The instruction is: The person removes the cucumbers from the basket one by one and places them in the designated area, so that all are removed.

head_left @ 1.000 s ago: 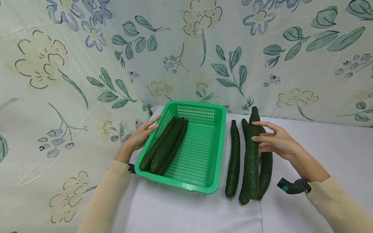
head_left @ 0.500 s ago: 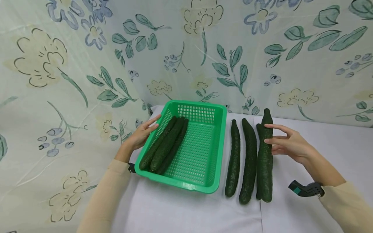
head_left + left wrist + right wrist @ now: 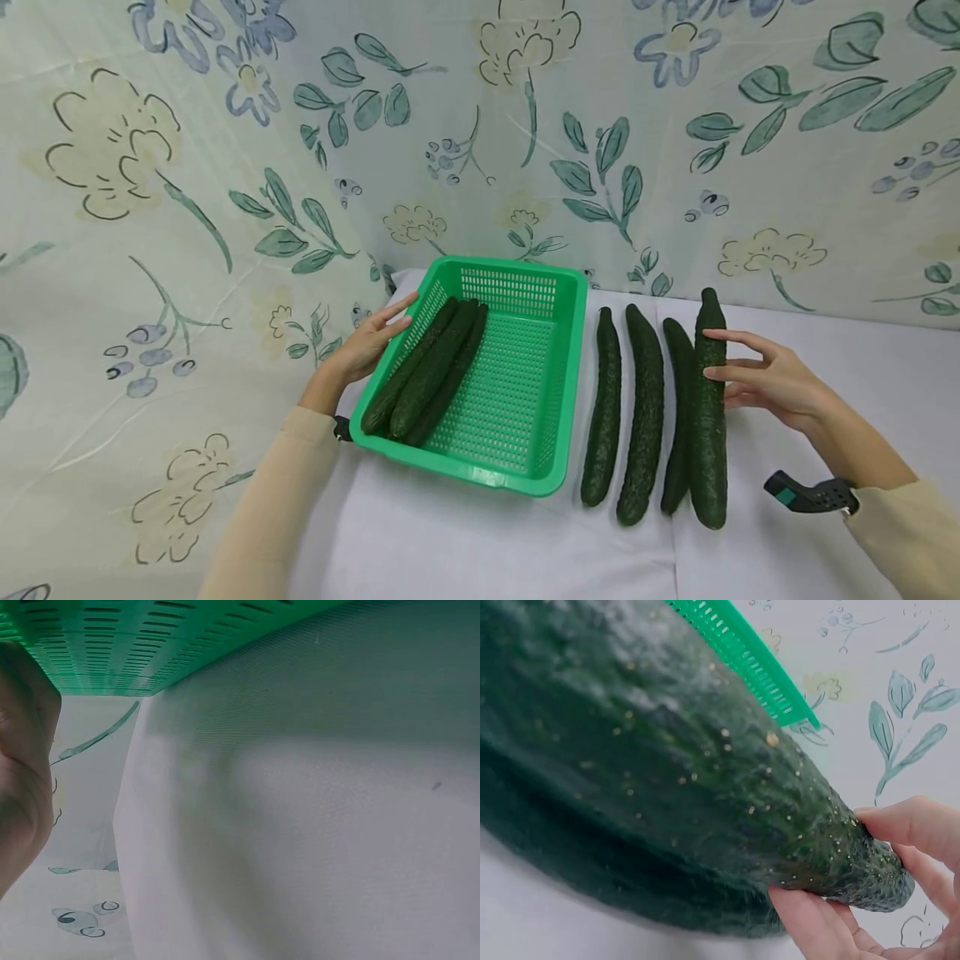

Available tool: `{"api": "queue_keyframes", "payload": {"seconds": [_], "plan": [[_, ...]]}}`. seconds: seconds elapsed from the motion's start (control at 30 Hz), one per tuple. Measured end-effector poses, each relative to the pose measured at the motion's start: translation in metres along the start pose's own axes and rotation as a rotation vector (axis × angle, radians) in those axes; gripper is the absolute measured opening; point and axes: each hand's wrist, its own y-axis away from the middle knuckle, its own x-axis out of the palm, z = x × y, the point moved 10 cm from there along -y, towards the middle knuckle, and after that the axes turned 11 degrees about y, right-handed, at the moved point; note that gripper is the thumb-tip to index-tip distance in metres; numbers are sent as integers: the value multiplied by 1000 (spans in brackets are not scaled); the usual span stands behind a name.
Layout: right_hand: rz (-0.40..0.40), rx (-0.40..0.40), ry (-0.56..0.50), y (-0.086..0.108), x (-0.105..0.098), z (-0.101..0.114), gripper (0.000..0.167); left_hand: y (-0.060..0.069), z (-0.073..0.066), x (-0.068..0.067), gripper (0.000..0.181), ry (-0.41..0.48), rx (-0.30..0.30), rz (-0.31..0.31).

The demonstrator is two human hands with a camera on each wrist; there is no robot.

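With my right hand [image 3: 783,383], I grip a long dark-green cucumber [image 3: 708,442] near its upper end. The right wrist view shows the fingertips [image 3: 810,919] on opposite sides of this bumpy cucumber [image 3: 727,772]. Another cucumber [image 3: 678,417] lies close along its left side. Two more, a cucumber [image 3: 645,417] and a thinner cucumber [image 3: 603,408], lie further left, roughly parallel. My left hand [image 3: 367,346] rests its extended fingers against the left side of the green plastic basket [image 3: 573,375]. Inside it, several cucumbers [image 3: 435,367] lie along the left wall.
White cloth [image 3: 480,542] covers the table. A floral-patterned curtain [image 3: 450,125] hangs behind and to the left. A dark strap [image 3: 806,493] sits on the right wrist.
My right hand has moved right with the cucumber it holds, from above the other cucumbers to their right side. The left hand stays at the basket.
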Motion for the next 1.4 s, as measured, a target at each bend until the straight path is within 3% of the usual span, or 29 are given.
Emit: {"api": "queue_keyframes", "payload": {"seconds": [0.8, 1.03, 1.4], "plan": [[-57, 67, 155, 11, -36, -41, 54, -3, -1, 1, 53, -6, 1, -8], [-54, 66, 167, 12, -40, -45, 54, -1, -2, 1, 52, 14, 2, -4], [-76, 79, 293, 9, -38, -49, 52, 1, 1, 0, 52, 20, 0, -8]]}}
